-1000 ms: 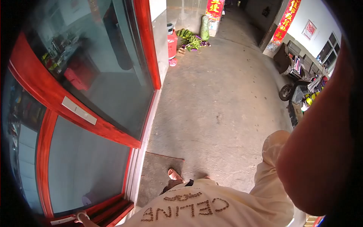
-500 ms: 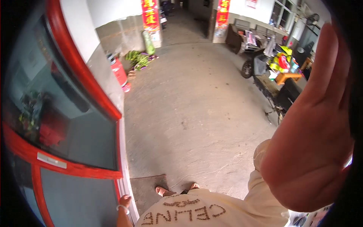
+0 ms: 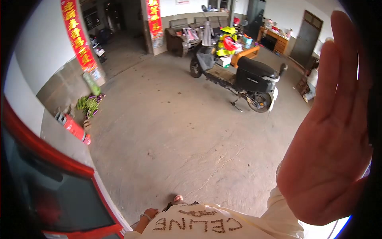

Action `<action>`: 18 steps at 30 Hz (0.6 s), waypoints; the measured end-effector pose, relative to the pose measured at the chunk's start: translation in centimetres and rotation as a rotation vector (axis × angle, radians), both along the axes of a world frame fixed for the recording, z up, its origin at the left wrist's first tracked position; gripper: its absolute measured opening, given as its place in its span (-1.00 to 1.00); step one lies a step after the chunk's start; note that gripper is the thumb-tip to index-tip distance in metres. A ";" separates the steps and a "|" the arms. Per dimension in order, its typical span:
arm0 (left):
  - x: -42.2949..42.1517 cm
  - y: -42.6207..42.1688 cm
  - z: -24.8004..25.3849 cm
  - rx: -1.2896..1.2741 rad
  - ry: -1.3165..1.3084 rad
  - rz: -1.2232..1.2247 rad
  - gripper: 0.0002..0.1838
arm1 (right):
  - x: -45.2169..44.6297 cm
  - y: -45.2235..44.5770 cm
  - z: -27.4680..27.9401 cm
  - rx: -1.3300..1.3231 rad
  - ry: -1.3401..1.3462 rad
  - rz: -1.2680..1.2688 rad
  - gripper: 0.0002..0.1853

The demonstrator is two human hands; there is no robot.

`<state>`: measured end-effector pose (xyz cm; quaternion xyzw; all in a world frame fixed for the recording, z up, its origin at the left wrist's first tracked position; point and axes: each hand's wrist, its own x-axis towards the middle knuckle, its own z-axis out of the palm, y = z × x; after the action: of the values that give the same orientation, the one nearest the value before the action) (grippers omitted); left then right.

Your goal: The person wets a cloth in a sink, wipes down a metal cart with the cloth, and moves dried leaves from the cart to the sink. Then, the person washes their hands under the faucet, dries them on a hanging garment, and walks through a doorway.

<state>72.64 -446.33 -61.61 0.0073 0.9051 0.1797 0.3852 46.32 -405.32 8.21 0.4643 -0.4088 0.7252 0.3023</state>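
Note:
My right hand (image 3: 326,151) is raised close to the camera on the right. Its palm shows, its fingers stretch upward, and nothing is seen in it. Low in the view, my left hand (image 3: 149,213), with a light bracelet at the wrist, hangs beside my cream shirt (image 3: 223,227), which has beaded letters. The fingers of that hand are too small and turned away to make out. To its left stands the red-framed glass door (image 3: 79,199), apart from the hand.
A black scooter (image 3: 256,75) stands ahead to the right, before a wooden table (image 3: 248,52) with bright yellow and red things. Along the left wall are a red gas cylinder (image 3: 75,128), green vegetables (image 3: 88,105) and a long gourd (image 3: 92,84). A person (image 3: 312,81) sits far right.
My view has swung to the right, bringing the whole scooter and a seated person into sight. My left hand has come off the door edge. The right hand stays raised.

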 end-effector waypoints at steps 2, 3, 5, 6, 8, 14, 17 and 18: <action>-3.1 -1.0 2.8 -0.030 0.038 -0.215 -0.59 | -2.0 2.1 0.0 0.003 -0.003 -0.061 -0.33; -5.0 -1.3 3.1 -0.041 0.059 -0.321 -0.58 | -3.0 3.0 -0.2 0.008 -0.007 -0.090 -0.33; -8.7 -1.2 0.4 -0.037 -0.224 0.110 -0.58 | -5.4 4.6 -0.5 0.016 -0.011 -0.139 -0.33; -11.0 -0.6 -0.1 -0.040 -0.362 0.329 -0.58 | -6.6 5.4 -0.7 0.020 -0.010 -0.168 -0.33; -16.3 -0.3 1.3 -0.025 -0.239 0.096 -0.58 | -9.4 6.8 -0.6 0.023 -0.012 -0.216 -0.33; -37.3 6.9 -1.4 -0.064 -0.095 0.264 -0.61 | -17.2 13.4 -0.1 0.037 -0.014 -0.385 -0.33; -49.9 15.3 0.9 -0.080 0.018 0.168 -0.60 | -20.5 18.3 -0.3 0.039 -0.026 -0.496 -0.33; -53.6 18.5 2.1 -0.061 0.122 0.101 -0.60 | -21.3 20.6 -0.3 0.038 -0.024 -0.527 -0.33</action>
<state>19.02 -427.80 -59.50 -0.0390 0.9312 0.1706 0.3199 24.97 -384.73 7.92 0.3386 -0.5327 0.6191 0.4672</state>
